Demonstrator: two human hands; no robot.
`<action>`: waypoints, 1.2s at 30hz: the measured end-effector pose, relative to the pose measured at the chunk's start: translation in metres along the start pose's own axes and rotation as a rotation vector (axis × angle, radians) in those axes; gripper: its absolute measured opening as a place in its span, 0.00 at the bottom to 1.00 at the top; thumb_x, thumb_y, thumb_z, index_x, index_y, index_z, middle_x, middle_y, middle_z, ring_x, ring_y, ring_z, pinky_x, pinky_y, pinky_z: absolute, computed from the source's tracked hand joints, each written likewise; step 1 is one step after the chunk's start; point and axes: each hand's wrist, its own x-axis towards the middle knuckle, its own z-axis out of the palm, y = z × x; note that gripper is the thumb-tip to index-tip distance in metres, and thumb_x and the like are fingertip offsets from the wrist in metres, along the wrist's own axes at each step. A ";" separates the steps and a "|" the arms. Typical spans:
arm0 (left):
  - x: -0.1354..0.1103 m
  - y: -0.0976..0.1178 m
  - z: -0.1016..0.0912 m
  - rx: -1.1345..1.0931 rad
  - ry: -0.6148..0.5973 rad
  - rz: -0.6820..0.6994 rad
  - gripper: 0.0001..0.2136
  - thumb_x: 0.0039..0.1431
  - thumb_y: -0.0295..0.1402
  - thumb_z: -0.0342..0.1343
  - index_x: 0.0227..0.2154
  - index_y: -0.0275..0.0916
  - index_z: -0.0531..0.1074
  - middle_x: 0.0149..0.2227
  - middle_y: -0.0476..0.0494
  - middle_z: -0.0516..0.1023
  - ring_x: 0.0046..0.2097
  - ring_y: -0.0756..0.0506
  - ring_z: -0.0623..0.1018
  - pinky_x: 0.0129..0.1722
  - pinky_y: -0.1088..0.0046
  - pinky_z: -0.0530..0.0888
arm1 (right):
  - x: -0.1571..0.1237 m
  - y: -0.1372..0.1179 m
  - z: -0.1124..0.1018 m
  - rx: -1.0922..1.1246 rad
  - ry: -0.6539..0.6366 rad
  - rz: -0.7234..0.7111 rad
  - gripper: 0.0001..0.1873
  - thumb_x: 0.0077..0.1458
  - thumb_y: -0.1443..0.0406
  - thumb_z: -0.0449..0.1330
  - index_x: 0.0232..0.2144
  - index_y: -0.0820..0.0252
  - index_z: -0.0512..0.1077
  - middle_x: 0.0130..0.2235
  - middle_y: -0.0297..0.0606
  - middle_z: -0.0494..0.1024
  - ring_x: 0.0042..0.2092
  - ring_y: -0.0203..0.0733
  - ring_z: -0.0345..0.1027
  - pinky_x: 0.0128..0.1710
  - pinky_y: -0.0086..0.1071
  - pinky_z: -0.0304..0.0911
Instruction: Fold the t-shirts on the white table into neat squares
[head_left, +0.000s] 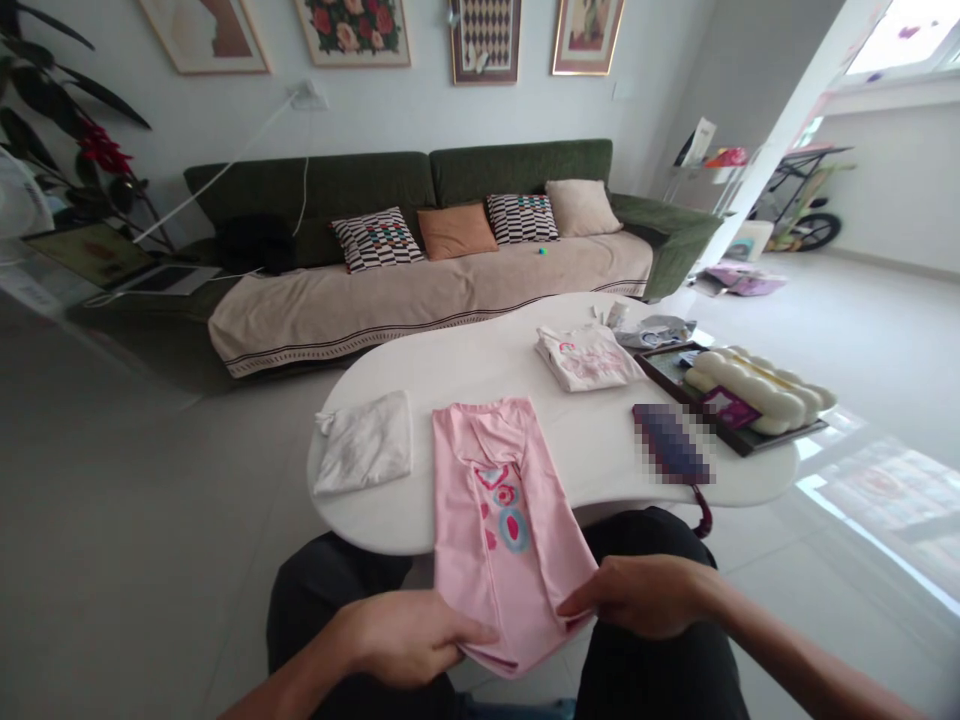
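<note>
A pink shirt with a red and blue print lies lengthwise, its sides folded inward. Its upper part rests on the white table, and the lower end reaches past the table edge over my lap. My left hand pinches the lower left corner of the shirt. At the lower right corner, my right hand grips the fabric between thumb and fingers. To the left sits a folded white garment. Farther back is a folded white shirt with a pink print.
A dark tray holding a cream puffy tissue-box cover stands on the table's right side. Nearer me lies a pixelated dark item with a strap. A crumpled plastic bag is behind. Beyond the table is a green sofa with cushions.
</note>
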 end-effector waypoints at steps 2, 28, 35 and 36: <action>0.003 -0.003 -0.036 -0.195 -0.147 0.008 0.19 0.52 0.28 0.48 0.48 0.45 0.69 0.42 0.53 0.76 0.43 0.49 0.74 0.42 0.80 0.68 | 0.003 0.000 -0.035 0.137 -0.099 -0.006 0.27 0.46 0.75 0.49 0.48 0.55 0.69 0.42 0.33 0.76 0.42 0.37 0.69 0.42 0.26 0.60; 0.175 -0.217 -0.084 -0.574 1.305 -0.405 0.05 0.47 0.34 0.52 0.22 0.37 0.66 0.21 0.53 0.68 0.26 0.52 0.69 0.25 0.80 0.62 | 0.187 0.163 -0.129 0.192 1.172 0.475 0.14 0.48 0.64 0.50 0.38 0.62 0.67 0.29 0.38 0.71 0.32 0.40 0.64 0.33 0.31 0.58; 0.154 -0.200 -0.072 -0.840 1.267 -0.435 0.20 0.48 0.38 0.54 0.45 0.37 0.62 0.31 0.46 0.74 0.32 0.49 0.74 0.31 0.76 0.67 | 0.189 0.138 -0.095 -0.252 1.158 0.412 0.25 0.55 0.61 0.48 0.55 0.59 0.57 0.60 0.47 0.52 0.59 0.51 0.46 0.54 0.42 0.46; 0.146 -0.195 -0.066 -0.892 1.231 -0.436 0.22 0.48 0.39 0.54 0.46 0.38 0.60 0.32 0.45 0.74 0.32 0.49 0.74 0.32 0.75 0.67 | 0.189 0.136 -0.086 -0.361 1.092 0.382 0.25 0.56 0.59 0.47 0.56 0.56 0.57 0.62 0.44 0.49 0.61 0.52 0.40 0.55 0.44 0.43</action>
